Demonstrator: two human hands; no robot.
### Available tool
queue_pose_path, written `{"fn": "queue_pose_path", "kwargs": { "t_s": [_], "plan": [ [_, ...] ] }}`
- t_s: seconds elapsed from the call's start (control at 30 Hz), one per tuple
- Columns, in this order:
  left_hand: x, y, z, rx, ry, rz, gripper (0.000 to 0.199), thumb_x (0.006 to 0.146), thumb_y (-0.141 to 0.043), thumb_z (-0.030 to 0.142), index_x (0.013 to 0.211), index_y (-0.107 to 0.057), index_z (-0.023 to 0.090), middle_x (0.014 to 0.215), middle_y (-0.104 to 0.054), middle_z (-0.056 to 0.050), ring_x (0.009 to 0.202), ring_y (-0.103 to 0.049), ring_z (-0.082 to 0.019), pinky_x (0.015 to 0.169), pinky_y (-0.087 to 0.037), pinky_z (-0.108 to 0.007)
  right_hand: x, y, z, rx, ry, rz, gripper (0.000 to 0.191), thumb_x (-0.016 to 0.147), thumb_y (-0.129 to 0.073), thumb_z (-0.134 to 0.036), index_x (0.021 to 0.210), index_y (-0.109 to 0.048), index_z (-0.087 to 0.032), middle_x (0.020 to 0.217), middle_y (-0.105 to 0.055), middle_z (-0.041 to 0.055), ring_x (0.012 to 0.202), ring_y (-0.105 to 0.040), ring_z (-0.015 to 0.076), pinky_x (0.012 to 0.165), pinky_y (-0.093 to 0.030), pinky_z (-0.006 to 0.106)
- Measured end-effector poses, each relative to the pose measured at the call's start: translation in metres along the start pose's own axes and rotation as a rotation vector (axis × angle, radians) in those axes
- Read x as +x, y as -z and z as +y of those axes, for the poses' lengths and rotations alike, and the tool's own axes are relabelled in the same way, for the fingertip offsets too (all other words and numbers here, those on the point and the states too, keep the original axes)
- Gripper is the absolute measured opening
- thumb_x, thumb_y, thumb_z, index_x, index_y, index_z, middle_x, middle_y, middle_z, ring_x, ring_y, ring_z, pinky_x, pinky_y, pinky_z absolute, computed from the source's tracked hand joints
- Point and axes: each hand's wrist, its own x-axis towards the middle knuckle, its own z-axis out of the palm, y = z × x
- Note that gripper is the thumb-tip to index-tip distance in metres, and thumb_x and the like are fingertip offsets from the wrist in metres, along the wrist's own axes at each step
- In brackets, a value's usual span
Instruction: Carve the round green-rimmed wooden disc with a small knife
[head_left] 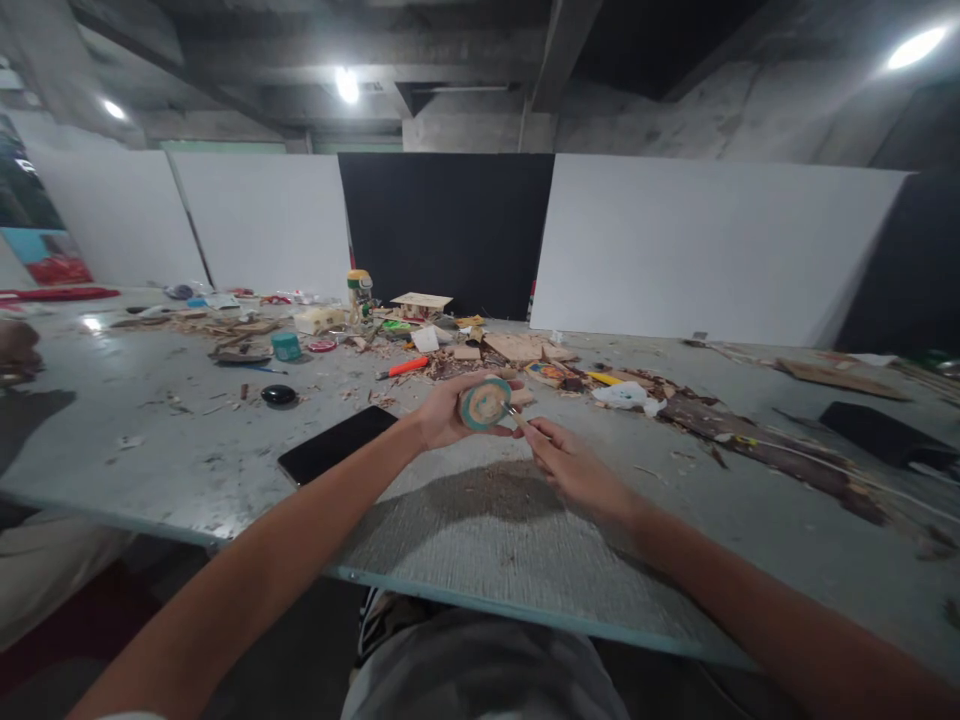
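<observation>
My left hand is wrapped round the edge of a round disc, beige in the middle with a teal ring, its face turned toward me above the table. In my right hand is a slim tool with a pale handle and a metal end; its tip meets the right edge of the disc. Whether that tip is bristle or blade is too small to tell. Dark crumbs lie on the table under both hands. A black tablet or large phone lies left of them.
Beyond my hands sit an orange-red cutter or marker, wood scraps and shavings. A teal jar and a black mouse-like object are to the left. Bark strips stretch right. Another person's hand shows at far left.
</observation>
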Motion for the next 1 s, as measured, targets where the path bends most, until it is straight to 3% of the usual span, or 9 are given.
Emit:
{"fn": "queue_pose_path", "kwargs": {
  "t_s": [0.17, 0.6, 0.73, 1.0],
  "plan": [
    [0.007, 0.003, -0.010, 0.130, -0.068, 0.056, 0.032, 0.086, -0.052, 0.035, 0.108, -0.063, 0.015, 0.117, -0.065, -0.016, 0.092, -0.067, -0.028, 0.065, -0.058, -0.041, -0.003, 0.000, -0.004, -0.081, -0.004, 0.012, 0.032, 0.095, -0.040, -0.050, 0.089, -0.053, -0.022, 0.066, -0.040, -0.0027, 0.056, -0.039, 0.0128, 0.049, -0.030, 0.024],
    [0.006, -0.005, -0.013, 0.171, -0.092, 0.130, 0.038, 0.090, -0.045, 0.040, 0.107, -0.062, 0.011, 0.114, -0.067, -0.019, 0.089, -0.068, -0.028, 0.065, -0.058, -0.040, -0.004, -0.007, -0.001, 0.109, -0.076, -0.004, 0.037, 0.095, -0.040, -0.056, 0.092, -0.052, -0.021, 0.062, -0.033, -0.0060, 0.046, -0.029, 0.0081, 0.040, -0.022, 0.022],
    [0.008, 0.000, -0.015, 0.149, -0.073, 0.115, 0.036, 0.088, -0.048, 0.039, 0.108, -0.062, 0.013, 0.121, -0.065, -0.018, 0.094, -0.067, -0.029, 0.064, -0.057, -0.038, -0.004, -0.008, 0.002, 0.192, -0.121, -0.044, 0.034, 0.094, -0.041, -0.056, 0.092, -0.050, -0.022, 0.058, -0.027, -0.0085, 0.041, -0.023, 0.0072, 0.038, -0.017, 0.022],
    [0.007, -0.001, -0.017, 0.176, -0.044, 0.141, 0.030, 0.083, -0.055, 0.033, 0.105, -0.061, 0.013, 0.115, -0.067, -0.018, 0.084, -0.069, -0.026, 0.055, -0.054, -0.031, -0.010, -0.012, 0.001, 0.216, -0.143, -0.037, 0.029, 0.093, -0.047, -0.050, 0.084, -0.046, -0.023, 0.053, -0.026, -0.0103, 0.038, -0.021, 0.0063, 0.036, -0.015, 0.021]
  ]
}}
